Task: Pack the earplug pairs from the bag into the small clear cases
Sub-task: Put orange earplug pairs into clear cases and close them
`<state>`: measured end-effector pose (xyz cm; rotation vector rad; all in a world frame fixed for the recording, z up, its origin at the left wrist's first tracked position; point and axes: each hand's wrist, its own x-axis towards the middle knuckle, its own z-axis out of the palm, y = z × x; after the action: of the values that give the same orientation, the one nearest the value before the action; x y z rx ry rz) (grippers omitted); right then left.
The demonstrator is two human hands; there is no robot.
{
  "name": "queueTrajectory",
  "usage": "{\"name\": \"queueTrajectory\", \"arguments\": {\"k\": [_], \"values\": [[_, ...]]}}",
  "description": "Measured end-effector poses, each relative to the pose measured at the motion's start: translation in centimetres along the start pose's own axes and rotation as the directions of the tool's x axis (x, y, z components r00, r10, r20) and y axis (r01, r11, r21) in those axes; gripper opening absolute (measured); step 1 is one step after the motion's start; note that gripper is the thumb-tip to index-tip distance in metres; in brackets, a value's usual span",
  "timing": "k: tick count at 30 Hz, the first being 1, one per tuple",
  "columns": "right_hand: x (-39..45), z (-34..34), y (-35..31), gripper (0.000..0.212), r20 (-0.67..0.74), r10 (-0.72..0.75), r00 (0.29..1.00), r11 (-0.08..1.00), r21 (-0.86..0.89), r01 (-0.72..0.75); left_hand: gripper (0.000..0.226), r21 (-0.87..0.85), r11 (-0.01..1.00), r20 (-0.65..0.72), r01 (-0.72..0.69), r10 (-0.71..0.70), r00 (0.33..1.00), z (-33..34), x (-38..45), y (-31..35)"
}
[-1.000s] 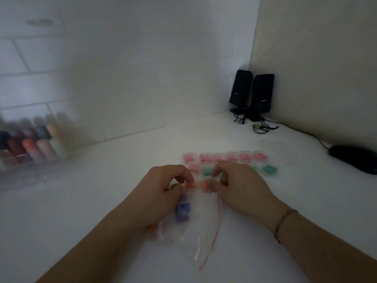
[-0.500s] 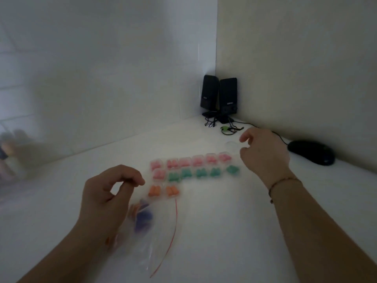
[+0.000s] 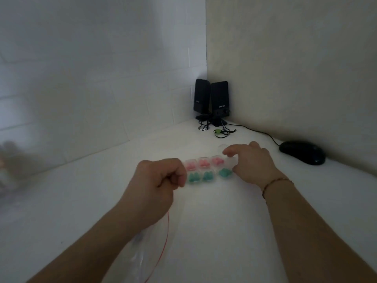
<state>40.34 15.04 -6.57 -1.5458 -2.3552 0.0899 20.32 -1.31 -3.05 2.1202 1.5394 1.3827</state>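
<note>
on the white tabletop (image 3: 224, 231) two rows of small clear cases sit side by side: the far row holds pink earplugs (image 3: 204, 163), the near row green earplugs (image 3: 207, 176). the bag (image 3: 150, 248), clear with a red zip line, lies near and to the left, partly under the left forearm; something dark shows faintly inside it.

the left hand (image 3: 158, 184) is curled into a loose fist at the left end of the rows, thumb against fingers; whether it pinches an earplug or a case i cannot tell. the right hand (image 3: 250, 163) hovers at the right end of the rows with fingers bent, reaching toward a faint clear case (image 3: 223, 147) just beyond them; it does not plainly hold anything.

the step in hand looks like fetching an empty case for the next pair. to do it well, lift that case by its edges without nudging the filled ones, bring it near the bag, and open the lid fully before dropping both plugs in.

two black speakers (image 3: 211, 99) stand in the far corner, and a black mouse (image 3: 302, 152) lies to the right.
</note>
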Motion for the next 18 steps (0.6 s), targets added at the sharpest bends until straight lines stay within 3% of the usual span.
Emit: {"name": "queueTrajectory", "arguments": {"k": [2, 6, 9, 11, 13, 18], "values": [[0.0, 0.1, -0.1, 0.053, -0.015, 0.01, 1.0, 1.0, 0.008, -0.009, 0.048, -0.1, 0.994, -0.014, 0.039, -0.04, 0.999, 0.7, 0.4, -0.2], [-0.5, -1.8, -0.9, 0.039, -0.086, -0.024, 0.996, 0.997, 0.071, 0.03, 0.031, -0.356, 0.917, -0.024, 0.18, -0.201, 0.979, 0.2, 0.1, -1.3], [-2.1, -4.4, -3.7, 0.038, -0.303, -0.19, 0.934, 0.926, 0.261, 0.273, 0.02, -0.547, 0.733, 0.135, 0.405, -0.4, 0.907, -1.1, 0.0, -1.7], [-3.9, -5.7, -6.8, 0.036, -0.346, -0.35, 0.871, 0.775, 0.415, 0.476, 0.038, -0.625, 0.579, 0.273, 0.524, -0.467, 0.841, -1.7, 0.0, -1.8], [-5.4, -5.8, -9.3, 0.03, -0.352, -0.454, 0.819, 0.675, 0.464, 0.574, 0.046, -0.669, 0.474, 0.375, 0.572, -0.45, 0.811, -2.1, -0.1, -1.9], [-6.3, -5.2, -10.8, 0.031, -0.394, -0.47, 0.79, 0.596, 0.518, 0.613, 0.045, -0.788, 0.195, 0.508, 0.584, -0.328, 0.796, -3.5, -0.2, -1.6]]}}
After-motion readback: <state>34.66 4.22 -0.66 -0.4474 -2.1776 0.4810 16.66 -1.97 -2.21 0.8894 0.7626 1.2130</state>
